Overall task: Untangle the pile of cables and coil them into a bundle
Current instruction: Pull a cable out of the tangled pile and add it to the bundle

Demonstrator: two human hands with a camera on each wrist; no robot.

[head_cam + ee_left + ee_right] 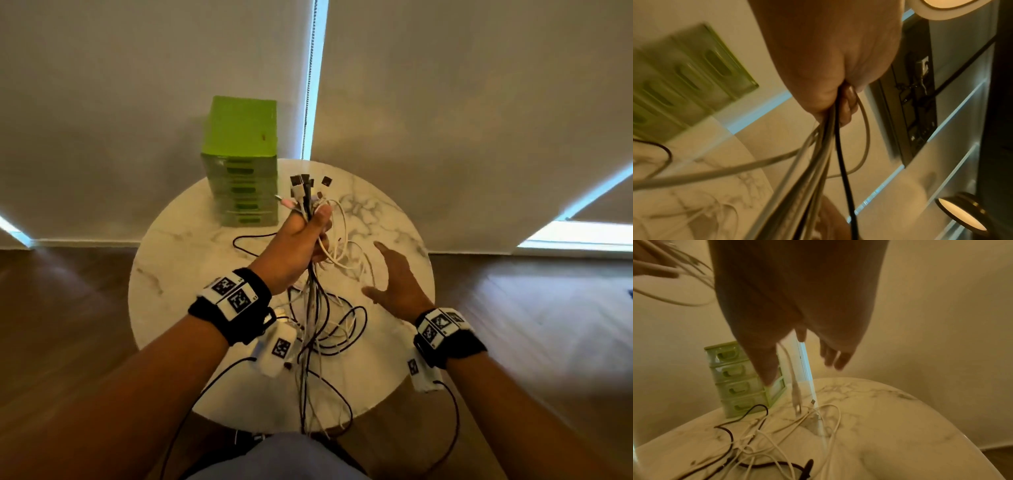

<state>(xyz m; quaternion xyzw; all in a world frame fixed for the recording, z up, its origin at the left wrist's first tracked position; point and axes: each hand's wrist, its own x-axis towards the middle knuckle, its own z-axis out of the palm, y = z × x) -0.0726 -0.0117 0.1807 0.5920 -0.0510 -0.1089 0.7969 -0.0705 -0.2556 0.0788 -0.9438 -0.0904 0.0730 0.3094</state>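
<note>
Head view: the left hand (301,240) fists the cables (313,308) just below their plugs (303,183), ends evened above the grip, tails trailing onto the table (394,219). Left wrist view: strands leave the fist downward. Right wrist view: the right hand (797,308), fingers spread, holds nothing, probably ready to coil.

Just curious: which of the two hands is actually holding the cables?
The left hand grips the cables, plug ends sticking up. The right hand hovers open beside them.
</note>
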